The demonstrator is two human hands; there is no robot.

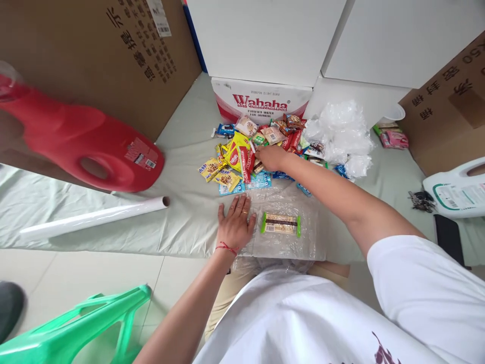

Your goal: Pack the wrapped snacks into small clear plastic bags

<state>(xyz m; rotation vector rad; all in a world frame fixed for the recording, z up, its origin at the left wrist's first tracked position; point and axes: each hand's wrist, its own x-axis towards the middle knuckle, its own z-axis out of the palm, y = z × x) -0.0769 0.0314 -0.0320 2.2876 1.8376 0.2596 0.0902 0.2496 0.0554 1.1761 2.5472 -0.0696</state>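
My left hand [235, 226] lies flat with fingers spread on the cloth, at the left edge of a clear plastic bag [314, 212]. On that plastic rests a snack bar [281, 224] in a cream and brown wrapper with green ends. My right hand [268, 157] reaches into a heap of small wrapped snacks [273, 134], its fingers closed at the upper edge of a red snack packet [250, 163]. Beside that packet are a yellow packet [235, 144] and small yellow cookie packets [227, 179]; pale blue packets [261, 180] lie below.
Behind the heap stands a Wahaba-style water carton marked Wahaha [261, 101]. Crumpled clear bags [344, 131] lie to its right. Leftward are a red detergent jug [94, 136] and a white roll [94, 217]. A white bottle [458, 192], keys [422, 201] and a phone [449, 237] sit rightward.
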